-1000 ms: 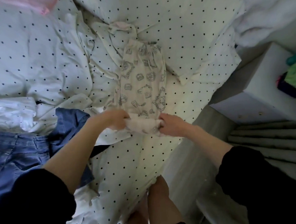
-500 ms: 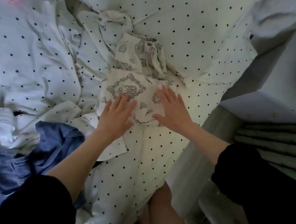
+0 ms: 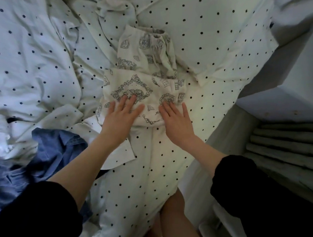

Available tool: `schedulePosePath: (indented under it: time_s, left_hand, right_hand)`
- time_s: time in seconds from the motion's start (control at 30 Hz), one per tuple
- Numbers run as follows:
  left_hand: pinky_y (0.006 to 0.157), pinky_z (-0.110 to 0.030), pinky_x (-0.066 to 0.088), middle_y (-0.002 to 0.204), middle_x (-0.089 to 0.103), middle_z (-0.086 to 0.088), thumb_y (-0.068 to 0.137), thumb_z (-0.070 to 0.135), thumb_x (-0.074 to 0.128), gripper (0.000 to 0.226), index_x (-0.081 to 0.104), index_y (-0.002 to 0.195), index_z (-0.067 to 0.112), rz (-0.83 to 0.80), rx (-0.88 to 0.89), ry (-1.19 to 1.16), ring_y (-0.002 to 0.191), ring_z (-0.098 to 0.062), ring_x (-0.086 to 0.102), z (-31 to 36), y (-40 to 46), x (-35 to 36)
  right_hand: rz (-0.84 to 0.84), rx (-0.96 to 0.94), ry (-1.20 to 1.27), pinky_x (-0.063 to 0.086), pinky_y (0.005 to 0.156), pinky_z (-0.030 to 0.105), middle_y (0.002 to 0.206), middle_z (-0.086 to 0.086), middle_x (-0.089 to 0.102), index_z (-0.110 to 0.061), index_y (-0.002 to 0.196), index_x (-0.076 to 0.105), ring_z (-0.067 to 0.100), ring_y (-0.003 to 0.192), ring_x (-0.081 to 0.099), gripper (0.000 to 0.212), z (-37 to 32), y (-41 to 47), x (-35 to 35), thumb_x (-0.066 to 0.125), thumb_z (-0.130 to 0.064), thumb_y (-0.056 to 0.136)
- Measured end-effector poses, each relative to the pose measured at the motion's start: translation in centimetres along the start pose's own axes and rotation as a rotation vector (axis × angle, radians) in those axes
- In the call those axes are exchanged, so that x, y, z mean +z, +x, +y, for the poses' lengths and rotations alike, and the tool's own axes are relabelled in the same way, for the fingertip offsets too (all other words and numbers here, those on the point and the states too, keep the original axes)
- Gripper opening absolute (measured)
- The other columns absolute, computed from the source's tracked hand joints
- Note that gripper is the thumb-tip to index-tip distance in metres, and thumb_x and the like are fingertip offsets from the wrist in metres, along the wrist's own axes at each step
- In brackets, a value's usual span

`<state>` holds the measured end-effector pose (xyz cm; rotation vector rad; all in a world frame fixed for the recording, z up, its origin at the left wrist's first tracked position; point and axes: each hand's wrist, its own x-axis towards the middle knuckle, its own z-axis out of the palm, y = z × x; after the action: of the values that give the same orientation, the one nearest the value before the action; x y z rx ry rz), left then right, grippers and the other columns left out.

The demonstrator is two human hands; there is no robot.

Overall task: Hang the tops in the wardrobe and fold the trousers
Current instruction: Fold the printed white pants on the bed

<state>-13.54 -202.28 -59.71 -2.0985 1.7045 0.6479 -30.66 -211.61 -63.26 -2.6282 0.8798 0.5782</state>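
The cream printed trousers lie folded over on the dotted bed near its right edge, their near fold under both sets of fingers. The left hand presses flat on the fold's left part, fingers straight and slightly spread; the right hand lies flat on its right corner, fingers straight and apart. Both forearms reach forward from dark sleeves.

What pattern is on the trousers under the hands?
Cream trousers with grey outline drawings, clearest in the head view.
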Motion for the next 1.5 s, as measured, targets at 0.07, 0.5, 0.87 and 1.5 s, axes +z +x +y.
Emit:
schedulePosePath:
  time_s: [0.07, 0.5, 0.87, 1.5]
  left_hand:
    - [0.117, -0.049, 0.007, 0.158, -0.009, -0.004, 0.092, 0.011, 0.047, 0.075, 0.004, 0.149, 0.032, -0.077, -0.004, -0.035, 0.145, -0.028, -0.005, 0.3, -0.6, -0.8]
    - [0.069, -0.026, 0.038, 0.094, 0.056, -0.001, 0.089, 0.007, 0.042, 0.039, 0.057, 0.123, 0.017, -0.434, -0.034, -0.31, 0.082, -0.017, 0.051, 1.0, -4.6, -10.0]
    - [0.114, -0.057, 0.004, 0.158, -0.009, -0.002, 0.09, 0.041, 0.053, 0.085, -0.008, 0.148, 0.03, 0.02, 0.055, -0.009, 0.145, -0.027, -0.003, 1.0, 0.9, -5.2]
    - [0.111, -0.061, 0.012, 0.156, 0.012, -0.007, 0.09, 0.038, 0.051, 0.077, 0.008, 0.148, 0.011, 0.313, 0.123, 0.418, 0.143, -0.028, 0.014, 1.0, 1.5, 1.8]
  right_hand:
    - [-0.05, -0.016, 0.07, -0.003, 0.116, 0.046, 0.158, 0.0, 0.012, -0.017, 0.15, 0.016, 0.016, 0.146, 0.008, 0.062, 0.4, -0.7, -1.1, 0.038, -0.006, 0.092]
    - [-0.403, 0.103, 0.608, 0.029, 0.058, 0.028, 0.074, 0.009, 0.047, -0.007, 0.077, 0.046, 0.02, 0.073, 0.041, 0.011, 1.6, -6.5, -10.0, 0.046, -0.006, 0.088]
    - [0.1, 0.207, 0.431, 0.02, 0.114, 0.043, 0.153, 0.01, 0.027, -0.011, 0.147, 0.026, 0.026, 0.14, 0.023, 0.052, 4.1, 3.7, -9.6, 0.041, -0.023, 0.098]
    - [0.025, -0.031, -0.026, -0.009, 0.116, 0.047, 0.157, 0.013, -0.012, -0.007, 0.147, -0.015, 0.027, 0.145, -0.011, 0.102, 0.6, 4.0, -0.2, 0.056, -0.048, 0.087]
